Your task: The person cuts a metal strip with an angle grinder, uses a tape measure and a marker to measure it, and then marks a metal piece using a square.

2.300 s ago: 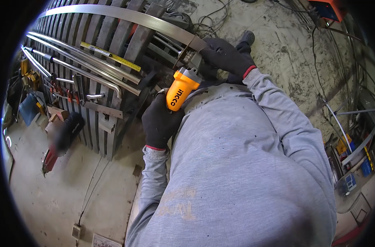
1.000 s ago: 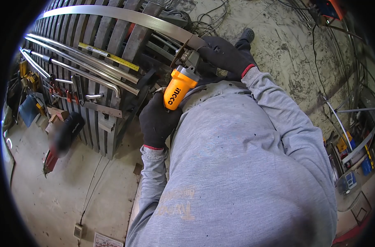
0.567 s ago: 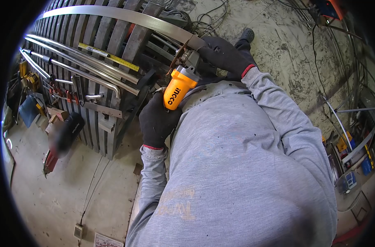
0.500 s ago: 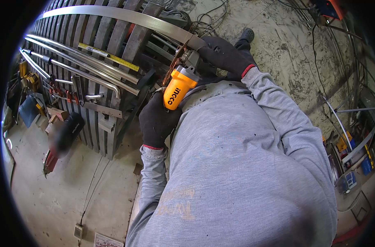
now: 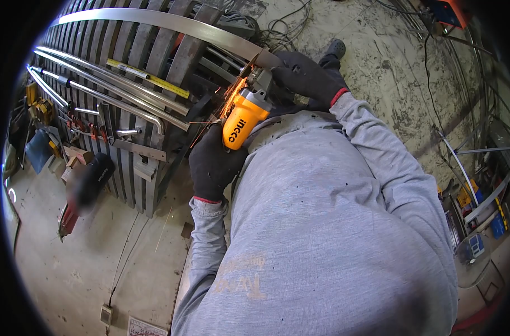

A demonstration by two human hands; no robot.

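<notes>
My left hand (image 5: 217,165), in a black glove with a red cuff, is closed around the rear of an orange angle grinder (image 5: 245,120). The grinder's grey head points up and away from me, and its disc meets a long flat metal bar (image 5: 171,21) near the bar's end. Bright orange sparks (image 5: 231,101) stream from the disc down toward the left. My right hand (image 5: 305,75), gloved alike, grips the bar's end just right of the disc; its fingertips are partly hidden.
A slatted metal bench (image 5: 145,45) carries shiny tubes (image 5: 120,89), a yellow spirit level (image 5: 148,77) and several clamps (image 5: 92,130). A black cylindrical object (image 5: 95,179) hangs by its near side. Cables (image 5: 288,25) lie on the floor behind; metal frames stand at the right.
Sparks now fly much more brightly from the grinder's disc and spread farther to the left and down. Both hands and the bar stay almost in place.
</notes>
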